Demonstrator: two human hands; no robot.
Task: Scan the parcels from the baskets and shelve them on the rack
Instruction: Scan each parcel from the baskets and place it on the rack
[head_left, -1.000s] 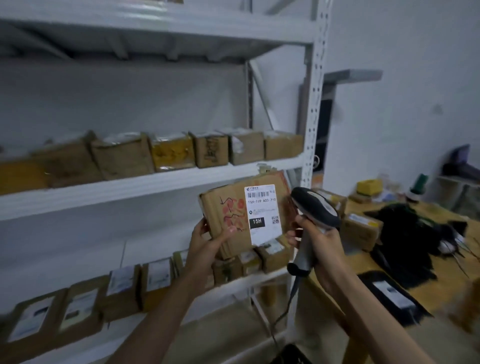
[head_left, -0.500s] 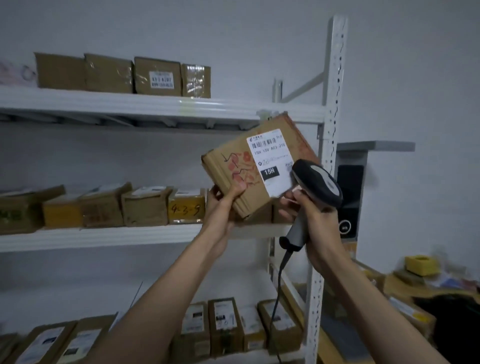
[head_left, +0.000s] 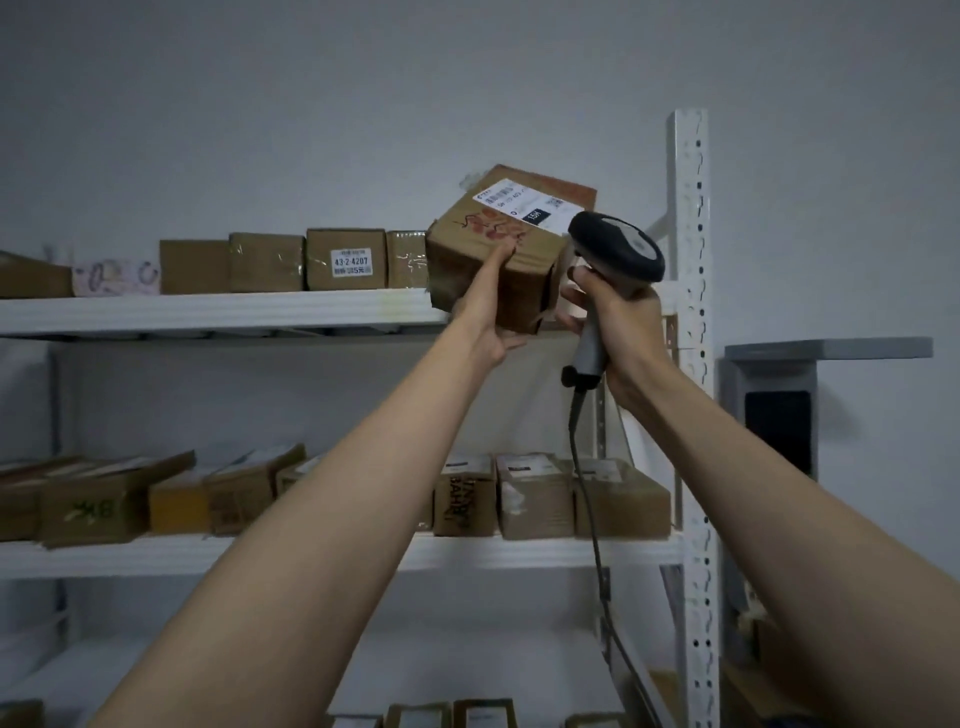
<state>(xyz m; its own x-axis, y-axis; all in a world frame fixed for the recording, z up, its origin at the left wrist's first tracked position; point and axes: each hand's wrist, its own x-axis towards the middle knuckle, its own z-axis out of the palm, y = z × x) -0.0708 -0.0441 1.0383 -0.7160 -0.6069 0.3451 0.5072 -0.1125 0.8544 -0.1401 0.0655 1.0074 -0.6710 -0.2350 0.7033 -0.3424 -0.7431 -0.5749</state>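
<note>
Nearest: left hand (head_left: 488, 306) grasping a tilted cardboard parcel (head_left: 498, 244) from below and along its side, right hand (head_left: 618, 322) clenched round the corded scanner (head_left: 615, 254), its fingertips steadying the parcel's right end. Beyond: parcel at the top shelf (head_left: 208, 312) edge, right of the shelved boxes (head_left: 345, 259); best levelled and slid far into that gap, label outward. Against half a second earlier, it sits higher, flatter.
</note>
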